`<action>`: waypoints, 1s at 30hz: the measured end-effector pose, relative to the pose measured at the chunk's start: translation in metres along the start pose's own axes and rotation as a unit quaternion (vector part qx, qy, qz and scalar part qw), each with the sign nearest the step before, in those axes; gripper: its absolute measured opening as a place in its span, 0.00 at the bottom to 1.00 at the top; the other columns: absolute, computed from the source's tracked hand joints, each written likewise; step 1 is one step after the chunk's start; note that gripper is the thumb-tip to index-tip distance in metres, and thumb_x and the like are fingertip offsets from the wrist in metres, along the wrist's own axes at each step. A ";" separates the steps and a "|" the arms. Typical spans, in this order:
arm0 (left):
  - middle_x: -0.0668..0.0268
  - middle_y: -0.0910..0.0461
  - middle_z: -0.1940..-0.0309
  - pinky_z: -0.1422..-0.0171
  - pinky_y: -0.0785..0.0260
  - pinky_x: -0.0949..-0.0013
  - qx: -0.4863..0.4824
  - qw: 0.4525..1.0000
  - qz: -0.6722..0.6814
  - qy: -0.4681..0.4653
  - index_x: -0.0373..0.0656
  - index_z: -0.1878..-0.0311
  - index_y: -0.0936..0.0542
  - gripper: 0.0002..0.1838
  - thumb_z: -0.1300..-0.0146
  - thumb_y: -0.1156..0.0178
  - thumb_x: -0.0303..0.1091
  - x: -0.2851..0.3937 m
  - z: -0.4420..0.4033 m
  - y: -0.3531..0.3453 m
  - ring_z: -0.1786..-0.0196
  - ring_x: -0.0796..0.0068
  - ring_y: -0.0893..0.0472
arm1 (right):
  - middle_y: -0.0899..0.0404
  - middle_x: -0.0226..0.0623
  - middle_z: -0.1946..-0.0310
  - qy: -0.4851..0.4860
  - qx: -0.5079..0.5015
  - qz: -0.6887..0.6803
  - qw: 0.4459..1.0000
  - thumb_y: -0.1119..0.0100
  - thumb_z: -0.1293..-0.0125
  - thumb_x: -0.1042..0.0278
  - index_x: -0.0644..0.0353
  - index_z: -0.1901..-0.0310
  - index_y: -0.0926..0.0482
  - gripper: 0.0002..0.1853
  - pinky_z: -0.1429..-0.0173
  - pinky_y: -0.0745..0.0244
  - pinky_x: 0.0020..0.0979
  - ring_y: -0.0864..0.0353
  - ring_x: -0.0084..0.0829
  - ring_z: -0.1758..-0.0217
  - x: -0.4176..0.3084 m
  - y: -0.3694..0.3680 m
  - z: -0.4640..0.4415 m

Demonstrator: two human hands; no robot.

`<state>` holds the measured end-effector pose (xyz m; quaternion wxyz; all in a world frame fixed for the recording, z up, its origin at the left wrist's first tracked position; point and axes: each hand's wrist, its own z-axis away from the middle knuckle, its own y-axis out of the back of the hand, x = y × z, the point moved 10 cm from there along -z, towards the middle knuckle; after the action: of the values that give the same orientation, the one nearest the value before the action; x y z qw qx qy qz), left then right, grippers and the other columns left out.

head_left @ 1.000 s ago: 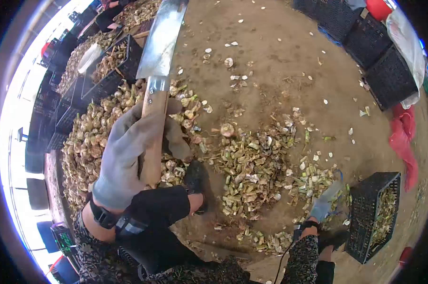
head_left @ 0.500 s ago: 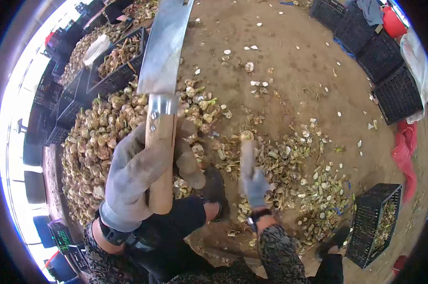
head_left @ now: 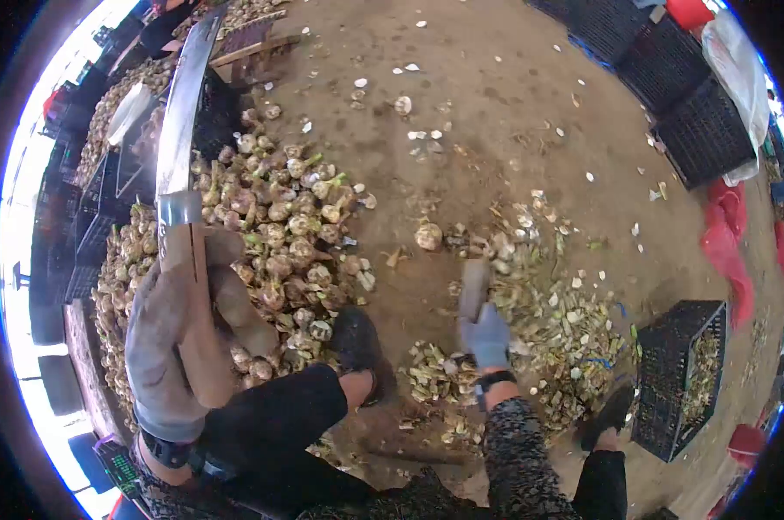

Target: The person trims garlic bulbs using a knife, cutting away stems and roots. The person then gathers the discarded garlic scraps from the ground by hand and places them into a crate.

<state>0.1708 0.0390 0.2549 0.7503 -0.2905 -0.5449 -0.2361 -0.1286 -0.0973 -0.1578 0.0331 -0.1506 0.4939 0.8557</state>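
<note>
My left hand (head_left: 171,329), in a dirty grey work glove, is wrapped round the wooden handle of a knife (head_left: 184,139). The broad metal blade points up and away, above the heap of garlic bulbs (head_left: 275,234). My right hand (head_left: 483,321), also gloved and somewhat blurred, reaches low over a spread of cut stems and peelings (head_left: 574,338). Its fingers look stretched forward, with nothing visible held in them. A single garlic bulb (head_left: 427,236) lies on the dirt floor just beyond the right fingertips, apart from them.
A black crate (head_left: 682,377) with trimmings stands at the right, beside my foot. Several black crates (head_left: 704,130) line the far right, near red netting (head_left: 728,251). More crates (head_left: 93,208) and bulbs fill the left. Part of another person (head_left: 162,35) shows at the far left.
The view has shifted. My left hand, still gripping the knife, has moved left and down in the picture. My right hand has moved away from the single bulb, and the nearby trimmings are blurred by motion.
</note>
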 end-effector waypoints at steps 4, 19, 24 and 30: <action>0.61 0.25 0.73 0.71 0.27 0.71 -0.022 0.998 -0.063 -0.005 0.26 0.45 0.32 0.30 0.34 0.50 0.49 -0.010 0.002 -0.013 0.76 0.68 0.21 | 0.21 0.53 0.57 -0.085 0.127 0.042 0.987 0.40 0.48 0.45 0.66 0.52 0.26 0.31 0.53 0.26 0.47 0.21 0.51 0.55 0.183 0.046 -0.018; 0.67 0.31 0.75 0.76 0.34 0.74 -0.064 0.979 -0.187 -0.053 0.27 0.42 0.35 0.31 0.31 0.57 0.51 -0.022 0.035 -0.080 0.78 0.75 0.28 | 0.20 0.49 0.66 0.122 -0.148 -0.076 0.978 0.46 0.43 0.43 0.57 0.59 0.27 0.23 0.57 0.26 0.47 0.20 0.51 0.61 0.001 -0.086 0.156; 0.64 0.29 0.71 0.71 0.30 0.74 -0.090 0.978 -0.188 0.005 0.30 0.40 0.34 0.31 0.33 0.54 0.51 -0.048 0.028 -0.092 0.76 0.75 0.27 | 0.22 0.51 0.70 0.028 0.050 0.027 0.998 0.41 0.45 0.46 0.57 0.62 0.27 0.22 0.66 0.26 0.45 0.21 0.50 0.67 0.189 0.020 0.081; 0.64 0.29 0.69 0.71 0.31 0.77 -0.129 0.970 -0.207 0.001 0.32 0.36 0.36 0.32 0.33 0.55 0.50 -0.061 0.040 -0.113 0.72 0.76 0.27 | 0.22 0.47 0.72 0.042 0.073 -0.031 0.996 0.37 0.48 0.50 0.59 0.64 0.26 0.20 0.67 0.25 0.42 0.19 0.46 0.68 0.221 0.071 0.112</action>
<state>0.0499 -0.0118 0.2267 0.6421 -0.2652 -0.5576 -0.4544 -0.3787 -0.0582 -0.1101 0.0502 -0.1986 0.5513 0.8087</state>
